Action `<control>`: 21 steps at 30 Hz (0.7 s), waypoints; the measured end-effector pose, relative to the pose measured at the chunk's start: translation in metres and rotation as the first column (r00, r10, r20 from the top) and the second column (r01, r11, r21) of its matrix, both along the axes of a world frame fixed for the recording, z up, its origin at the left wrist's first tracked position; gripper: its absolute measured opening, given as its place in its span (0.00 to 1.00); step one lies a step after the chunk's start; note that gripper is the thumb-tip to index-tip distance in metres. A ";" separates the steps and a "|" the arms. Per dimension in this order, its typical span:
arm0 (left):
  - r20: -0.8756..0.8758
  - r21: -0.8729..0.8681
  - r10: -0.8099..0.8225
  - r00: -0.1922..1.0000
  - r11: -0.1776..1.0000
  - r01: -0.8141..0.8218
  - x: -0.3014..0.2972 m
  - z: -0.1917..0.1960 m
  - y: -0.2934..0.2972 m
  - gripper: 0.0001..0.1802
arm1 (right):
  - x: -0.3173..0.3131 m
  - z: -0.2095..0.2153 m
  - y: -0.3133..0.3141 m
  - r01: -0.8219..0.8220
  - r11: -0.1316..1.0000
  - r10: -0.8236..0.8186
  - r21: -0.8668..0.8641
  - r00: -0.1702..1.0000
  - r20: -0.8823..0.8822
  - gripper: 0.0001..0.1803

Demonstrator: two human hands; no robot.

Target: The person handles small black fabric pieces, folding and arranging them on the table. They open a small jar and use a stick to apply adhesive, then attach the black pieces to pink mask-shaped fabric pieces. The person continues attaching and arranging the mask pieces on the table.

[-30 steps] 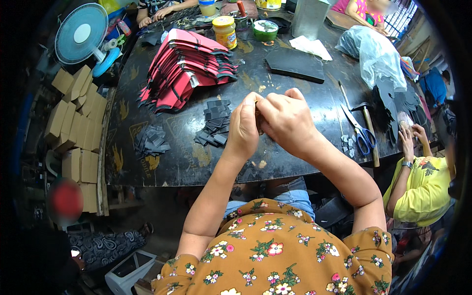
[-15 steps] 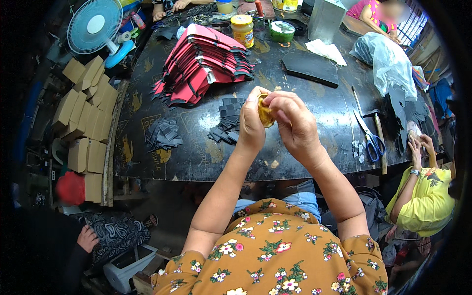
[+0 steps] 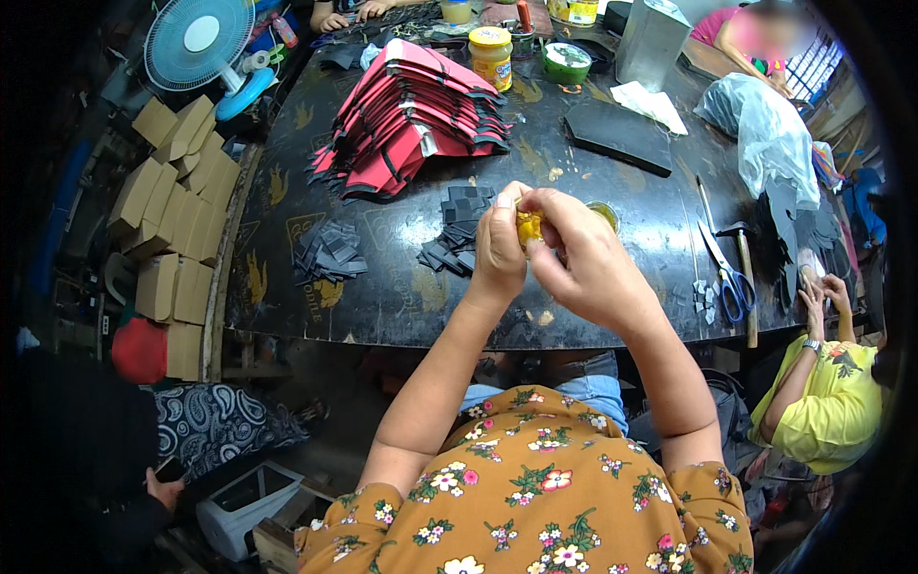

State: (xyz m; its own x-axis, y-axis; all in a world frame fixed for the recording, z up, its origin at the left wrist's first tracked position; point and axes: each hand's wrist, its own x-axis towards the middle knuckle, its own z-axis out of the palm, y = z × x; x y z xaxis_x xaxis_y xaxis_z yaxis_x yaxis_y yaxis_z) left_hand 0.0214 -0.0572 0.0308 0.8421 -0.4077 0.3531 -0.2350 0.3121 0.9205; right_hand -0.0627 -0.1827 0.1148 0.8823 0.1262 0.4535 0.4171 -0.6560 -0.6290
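Note:
In front of my chest, above the table's near half, both hands meet on a small glossy yellow lump [image 3: 529, 227] whose kind I cannot make out. My left hand [image 3: 499, 247] is closed around its left side. Fingers of my right hand [image 3: 583, 253] curl over and pinch it from the right. Just behind the right hand shows a round, greenish-yellow rimmed piece [image 3: 604, 214], like a lid or shallow dish, partly hidden. Small dark rectangular pieces [image 3: 464, 225] lie left of my hands, with another heap of dark pieces [image 3: 330, 251] farther left.
Stacked red-and-black folded pieces [image 3: 411, 124] stand beyond my hands, near a yellow-lidded jar [image 3: 491, 62] and a black slab [image 3: 620, 139]. Scissors [image 3: 729, 277] and a hammer [image 3: 749, 287] lie right. A yellow-sleeved person [image 3: 827, 392] works at the right edge. Cardboard boxes [image 3: 182, 210] stand left.
A round golden piece was between my hands; now a yellow lump is there, and a round rimmed piece shows behind my right hand. At lower left, another person's hand now holds a phone.

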 end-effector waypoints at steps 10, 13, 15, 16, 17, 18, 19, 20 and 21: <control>0.195 0.161 0.194 0.961 0.961 -0.226 -0.001 0.019 0.006 0.31 | 0.013 -0.011 -0.015 0.225 0.878 -0.120 -0.423 0.958 0.261 0.11; 0.187 0.193 0.164 0.969 0.961 -0.200 -0.002 0.018 0.004 0.32 | 0.018 -0.013 -0.021 0.192 0.832 -0.074 -0.521 0.968 0.240 0.08; 0.168 0.177 0.150 0.974 0.968 -0.180 -0.002 0.014 0.000 0.32 | 0.023 -0.014 -0.026 0.130 0.897 -0.059 -0.422 0.983 0.176 0.07; 0.157 0.156 0.149 0.976 0.972 -0.173 -0.001 0.012 -0.002 0.32 | 0.024 -0.015 -0.027 0.091 0.926 -0.040 -0.366 0.989 0.144 0.06; 0.147 0.134 0.148 0.978 0.977 -0.168 -0.001 0.009 -0.003 0.31 | 0.024 -0.017 -0.028 0.036 0.968 -0.012 -0.249 0.995 0.096 0.06; 0.120 0.094 0.126 0.985 0.986 -0.138 0.000 0.006 -0.005 0.31 | 0.024 -0.018 -0.029 -0.016 0.992 0.023 -0.127 0.998 0.053 0.06; 0.092 0.055 0.103 0.990 0.993 -0.108 0.001 0.004 -0.006 0.30 | 0.021 -0.019 -0.029 -0.057 0.998 0.057 0.000 0.998 0.002 0.06; 0.065 0.017 0.077 0.995 0.997 -0.079 0.002 0.002 -0.007 0.30 | 0.017 -0.021 -0.028 -0.085 0.992 0.091 0.094 0.995 -0.051 0.06; 0.066 0.014 0.058 0.996 0.998 -0.059 0.003 0.001 -0.006 0.29 | 0.010 -0.023 -0.026 -0.101 0.977 0.124 0.190 0.986 -0.114 0.06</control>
